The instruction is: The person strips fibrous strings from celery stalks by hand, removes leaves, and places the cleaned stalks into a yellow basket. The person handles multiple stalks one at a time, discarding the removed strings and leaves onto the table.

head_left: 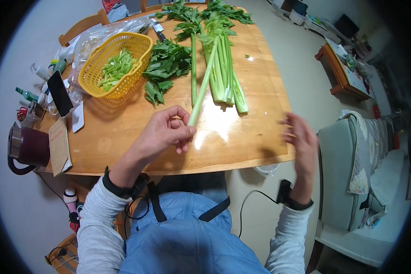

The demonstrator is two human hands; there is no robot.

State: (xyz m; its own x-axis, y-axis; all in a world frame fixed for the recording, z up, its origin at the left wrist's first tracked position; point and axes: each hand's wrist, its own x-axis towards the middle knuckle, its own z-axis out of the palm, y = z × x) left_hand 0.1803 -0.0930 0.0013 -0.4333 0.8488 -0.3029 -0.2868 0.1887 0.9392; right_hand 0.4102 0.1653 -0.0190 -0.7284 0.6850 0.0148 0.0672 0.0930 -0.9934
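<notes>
My left hand (169, 130) pinches the cut lower end of a long celery stalk (202, 97), which slants up and away over the table. Beside it lies a thick bunch of celery stalks (221, 77), leafy tops toward the far edge. Another thin stalk (194, 68) lies just left of the held one. Out over the table's right edge, my right hand (299, 137) is blurred, its fingers loosely apart with nothing visible in them. A heap of plucked celery leaves (169, 59) sits left of the stalks. Cut celery pieces (118, 68) lie in a yellow plastic basket (93, 86).
A knife (158, 31) lies behind the leaves on the wooden table (255, 82). At the left are a phone (59, 92) propped upright, a notebook (59, 144) and a dark kettle (32, 146). Below the table's right front edge stands a bin (267, 169).
</notes>
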